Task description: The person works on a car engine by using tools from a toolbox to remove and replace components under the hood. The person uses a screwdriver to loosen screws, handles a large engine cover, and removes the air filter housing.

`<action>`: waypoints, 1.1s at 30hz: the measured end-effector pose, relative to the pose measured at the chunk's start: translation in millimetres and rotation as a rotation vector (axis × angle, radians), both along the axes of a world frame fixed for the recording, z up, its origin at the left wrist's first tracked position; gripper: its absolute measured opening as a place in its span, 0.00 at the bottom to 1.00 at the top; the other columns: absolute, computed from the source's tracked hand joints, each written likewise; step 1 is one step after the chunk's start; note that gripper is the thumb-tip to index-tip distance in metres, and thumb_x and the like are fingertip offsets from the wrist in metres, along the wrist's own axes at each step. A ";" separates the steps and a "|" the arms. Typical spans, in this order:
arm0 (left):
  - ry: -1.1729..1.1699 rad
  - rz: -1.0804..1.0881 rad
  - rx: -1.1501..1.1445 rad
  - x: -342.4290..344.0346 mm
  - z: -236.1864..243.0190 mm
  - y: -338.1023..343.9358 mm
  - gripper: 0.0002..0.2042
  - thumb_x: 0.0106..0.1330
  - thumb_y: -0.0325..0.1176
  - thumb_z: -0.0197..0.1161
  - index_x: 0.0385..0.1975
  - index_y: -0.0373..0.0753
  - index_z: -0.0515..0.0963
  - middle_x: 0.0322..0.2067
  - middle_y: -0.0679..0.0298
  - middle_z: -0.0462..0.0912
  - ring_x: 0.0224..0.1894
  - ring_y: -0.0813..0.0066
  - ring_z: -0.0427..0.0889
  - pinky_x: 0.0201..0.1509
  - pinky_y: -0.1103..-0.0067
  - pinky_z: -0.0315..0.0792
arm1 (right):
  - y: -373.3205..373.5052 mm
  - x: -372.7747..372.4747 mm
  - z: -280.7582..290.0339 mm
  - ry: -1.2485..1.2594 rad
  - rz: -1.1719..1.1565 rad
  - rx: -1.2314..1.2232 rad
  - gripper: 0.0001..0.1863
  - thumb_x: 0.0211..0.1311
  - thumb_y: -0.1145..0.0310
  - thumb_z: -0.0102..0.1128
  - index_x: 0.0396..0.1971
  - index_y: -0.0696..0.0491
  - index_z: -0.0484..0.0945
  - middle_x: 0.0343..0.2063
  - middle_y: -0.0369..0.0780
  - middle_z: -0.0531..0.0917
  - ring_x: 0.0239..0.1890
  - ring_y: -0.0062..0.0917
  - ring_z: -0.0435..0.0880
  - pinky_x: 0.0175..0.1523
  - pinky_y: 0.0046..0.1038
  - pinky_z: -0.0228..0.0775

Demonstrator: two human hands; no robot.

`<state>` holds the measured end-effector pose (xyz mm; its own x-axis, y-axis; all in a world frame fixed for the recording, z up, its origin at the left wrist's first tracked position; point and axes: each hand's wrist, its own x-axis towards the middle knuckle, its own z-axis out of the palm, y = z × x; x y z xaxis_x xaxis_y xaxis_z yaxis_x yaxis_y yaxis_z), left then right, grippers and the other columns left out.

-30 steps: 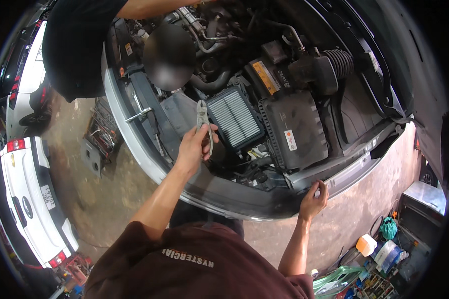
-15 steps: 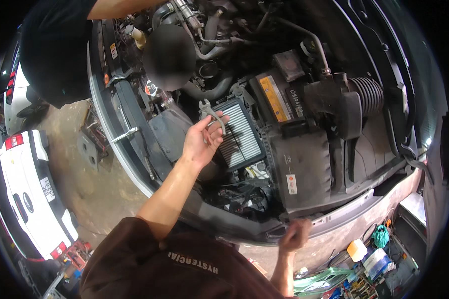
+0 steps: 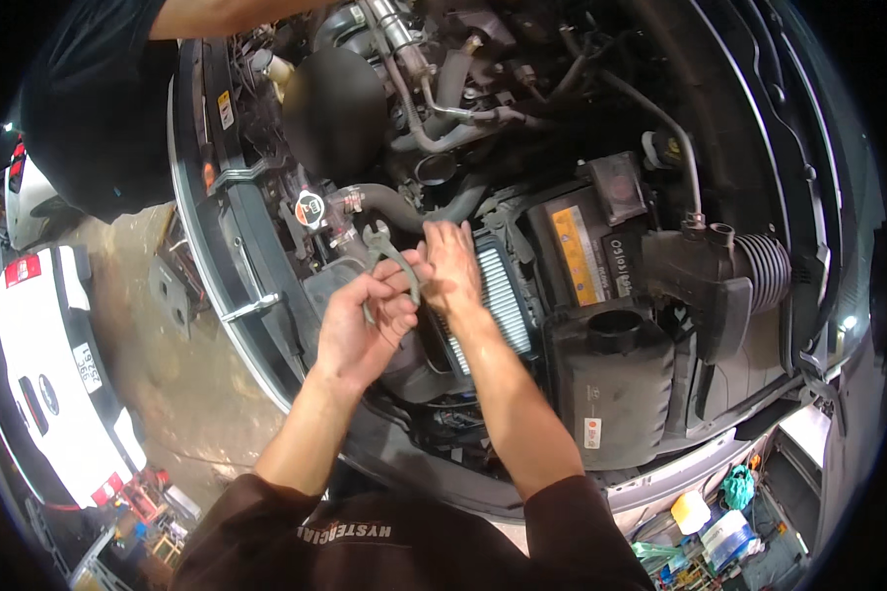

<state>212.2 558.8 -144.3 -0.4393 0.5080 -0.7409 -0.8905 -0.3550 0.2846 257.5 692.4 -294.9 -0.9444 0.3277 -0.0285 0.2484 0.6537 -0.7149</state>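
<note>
My left hand (image 3: 357,323) is closed around the handles of metal pliers (image 3: 404,272), whose jaws point up and away from me. Just to its right, my right hand (image 3: 451,264) reaches into the engine bay with fingers stretched forward. That hand lies at the left edge of a pleated air filter (image 3: 504,303) in a dark frame; whether it touches the filter or the part beneath is hidden. Part of the filter is covered by my right hand and forearm.
Right of the filter sit a car battery (image 3: 554,258) and a black plastic air box cover (image 3: 613,384) with a round opening. A radiator cap (image 3: 309,209) and hoses lie farther left. A co-worker (image 3: 99,108) leans in at the upper left. Tools and bottles stand at lower right.
My right hand has come from the bay's near edge up to the filter. My left hand, still holding the pliers, has shifted left and nearer. The view has shifted slightly.
</note>
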 end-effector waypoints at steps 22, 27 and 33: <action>-0.200 0.091 -0.038 8.4 -37.7 31.1 0.20 0.58 0.17 0.49 0.51 0.29 0.76 0.34 0.56 0.86 0.31 0.70 0.86 0.42 0.81 0.86 | -21.3 8.3 -52.4 -0.033 0.024 0.197 0.29 0.72 0.58 0.50 0.67 0.59 0.74 0.72 0.50 0.70 0.80 0.44 0.58 0.83 0.53 0.43; -0.145 0.023 -0.045 24.2 -23.3 15.1 0.27 0.57 0.18 0.47 0.59 0.27 0.73 0.44 0.51 0.86 0.33 0.71 0.86 0.43 0.79 0.86 | -39.6 90.5 26.3 0.053 -0.107 -0.143 0.23 0.64 0.70 0.65 0.58 0.59 0.76 0.61 0.49 0.75 0.66 0.49 0.70 0.73 0.46 0.62; 0.057 -0.248 -0.147 50.9 25.2 -21.6 0.33 0.53 0.18 0.46 0.66 0.26 0.69 0.59 0.46 0.82 0.37 0.67 0.87 0.43 0.75 0.85 | -31.8 206.3 91.5 -0.007 -0.220 -0.185 0.05 0.70 0.73 0.62 0.41 0.57 0.83 0.35 0.47 0.87 0.39 0.47 0.86 0.46 0.42 0.79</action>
<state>263.1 537.3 -119.2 -0.3581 0.4942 -0.7922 -0.9260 -0.0794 0.3691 463.8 660.5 -203.4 -0.8508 0.5133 -0.1128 0.3748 0.4422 -0.8148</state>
